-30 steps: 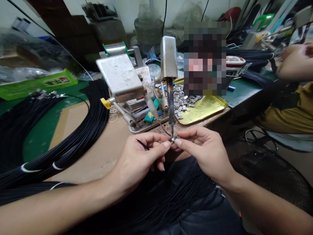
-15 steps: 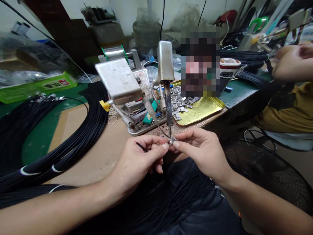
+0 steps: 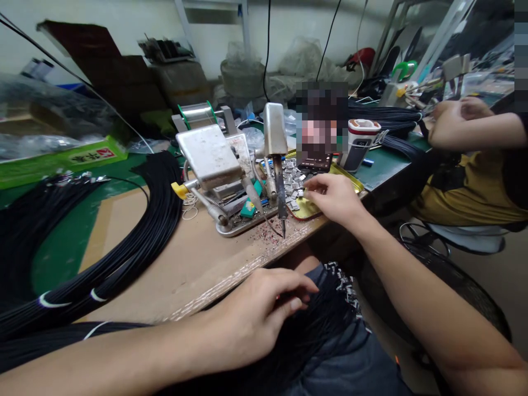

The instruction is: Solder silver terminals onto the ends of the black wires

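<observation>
My left hand point(image 3: 268, 313) hangs over my lap with its fingers curled. A red wire tip point(image 3: 278, 297) shows between the fingers, on a thin black cable whose length is mostly hidden. My right hand point(image 3: 336, 201) reaches over the gold tray point(image 3: 307, 213), thumb and forefinger slightly apart at the edge of a heap of small metal connectors point(image 3: 293, 179). Left of it a soldering iron point(image 3: 281, 190) points down from its stand, beside a solder feed nozzle point(image 3: 256, 198). Across my lap lies a bunch of black cables point(image 3: 313, 324), with metal connectors point(image 3: 346, 289) at their ends.
A solder spool point(image 3: 197, 115) sits behind the metal stand point(image 3: 208, 154). Large coils of black cable point(image 3: 144, 220) lie at left, near a green box point(image 3: 82, 157). A phone point(image 3: 315, 162) and a white device point(image 3: 358, 143) stand behind the tray. A co-worker's hands point(image 3: 462, 118) are at right.
My hands have separated below the iron, where both held a small connector. The left has dropped to my lap; the right has moved to the tray. That connector is no longer at the iron.
</observation>
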`<state>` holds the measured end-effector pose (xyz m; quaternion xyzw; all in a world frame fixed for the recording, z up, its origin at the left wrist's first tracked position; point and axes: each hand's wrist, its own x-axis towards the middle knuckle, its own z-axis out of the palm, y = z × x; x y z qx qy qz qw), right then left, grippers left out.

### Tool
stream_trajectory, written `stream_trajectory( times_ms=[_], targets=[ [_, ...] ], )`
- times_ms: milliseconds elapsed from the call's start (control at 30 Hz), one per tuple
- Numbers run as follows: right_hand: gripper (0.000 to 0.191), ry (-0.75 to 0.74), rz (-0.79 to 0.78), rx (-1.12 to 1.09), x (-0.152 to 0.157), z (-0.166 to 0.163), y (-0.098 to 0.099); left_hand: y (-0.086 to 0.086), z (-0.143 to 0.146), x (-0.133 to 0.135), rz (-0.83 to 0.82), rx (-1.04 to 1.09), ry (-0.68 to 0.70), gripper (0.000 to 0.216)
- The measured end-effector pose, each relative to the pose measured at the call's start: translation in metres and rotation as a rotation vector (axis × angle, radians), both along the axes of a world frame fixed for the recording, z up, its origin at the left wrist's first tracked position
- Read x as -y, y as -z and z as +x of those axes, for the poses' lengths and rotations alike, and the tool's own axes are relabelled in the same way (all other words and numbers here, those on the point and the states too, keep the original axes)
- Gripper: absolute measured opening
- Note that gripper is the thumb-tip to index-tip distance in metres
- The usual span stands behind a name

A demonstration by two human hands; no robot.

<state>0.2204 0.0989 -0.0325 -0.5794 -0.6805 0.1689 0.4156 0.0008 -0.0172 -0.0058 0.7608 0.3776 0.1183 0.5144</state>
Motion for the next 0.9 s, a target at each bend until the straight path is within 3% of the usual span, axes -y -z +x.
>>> stream_trajectory(
  times_ms=[133, 200, 300, 400, 467, 533, 733, 900],
  targets=[
    [0.010, -0.019, 0.039, 0.036, -0.019, -0.012, 0.011, 0.002, 0.005, -0.003, -0.372, 0.259, -0.162, 0.005],
    [0.004, -0.011, 0.083, 0.014, -0.017, -0.013, 0.011, 0.003, 0.006, -0.005, -0.482, 0.357, -0.229, 0.014],
    [0.014, 0.045, 0.156, -0.065, 0.000, -0.012, 0.007, 0.002, 0.005, -0.006, -0.555, 0.375, -0.287, 0.029],
    [0.019, 0.064, 0.188, -0.233, 0.032, -0.013, 0.000, -0.002, 0.004, -0.009, -0.519, 0.314, -0.334, 0.032],
    [0.013, -0.017, 0.132, -0.517, 0.055, -0.014, -0.006, -0.004, 0.004, -0.010, -0.456, 0.281, -0.379, 0.028],
    [0.010, -0.093, 0.000, -0.586, 0.076, -0.016, -0.010, -0.007, 0.004, -0.011, -0.440, 0.261, -0.442, 0.024],
    [0.009, -0.403, -0.474, -0.574, 0.099, -0.018, -0.019, -0.014, 0.007, -0.012, -0.384, 0.150, -0.585, 0.023],
    [0.008, -0.400, -0.458, -0.425, 0.098, -0.016, -0.021, -0.015, 0.008, -0.014, -0.274, 0.124, -0.581, 0.020]
  ],
)
